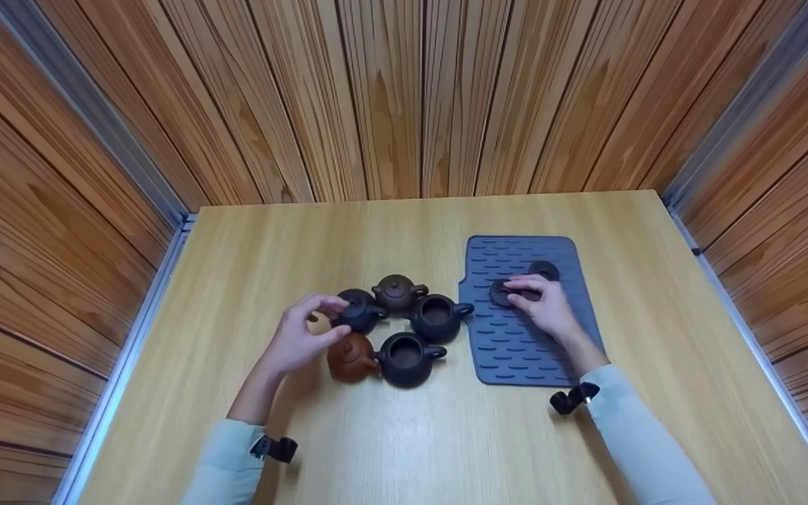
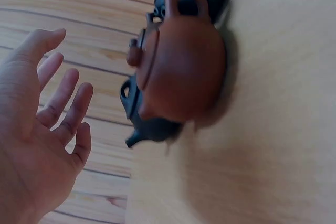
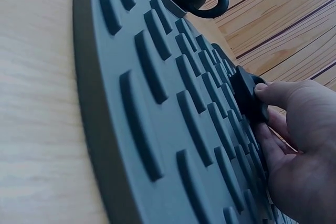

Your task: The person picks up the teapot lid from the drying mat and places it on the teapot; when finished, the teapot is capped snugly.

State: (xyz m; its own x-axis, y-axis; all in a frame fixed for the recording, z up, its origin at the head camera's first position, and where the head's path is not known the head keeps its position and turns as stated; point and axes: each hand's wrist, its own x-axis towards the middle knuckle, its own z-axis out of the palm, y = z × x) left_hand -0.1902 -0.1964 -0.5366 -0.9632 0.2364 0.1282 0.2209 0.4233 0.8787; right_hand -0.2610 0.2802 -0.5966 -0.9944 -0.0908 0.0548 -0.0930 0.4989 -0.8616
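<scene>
Teapot lid (image 1: 499, 293) is pinched in the right hand (image 1: 548, 306) over the ridged gray mat (image 1: 509, 354), the nearer lidless teapot (image 1: 433, 332) lying to that hand's left, while the left hand (image 1: 304, 334), fingers parted and grasping nothing, hovers just beside the blue-black lidded teapot (image 1: 359, 313).

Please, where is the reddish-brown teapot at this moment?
In the head view, the reddish-brown teapot stands on the table left of centre, beside the left hand, with the nearer lidless black teapot on its right.
</scene>
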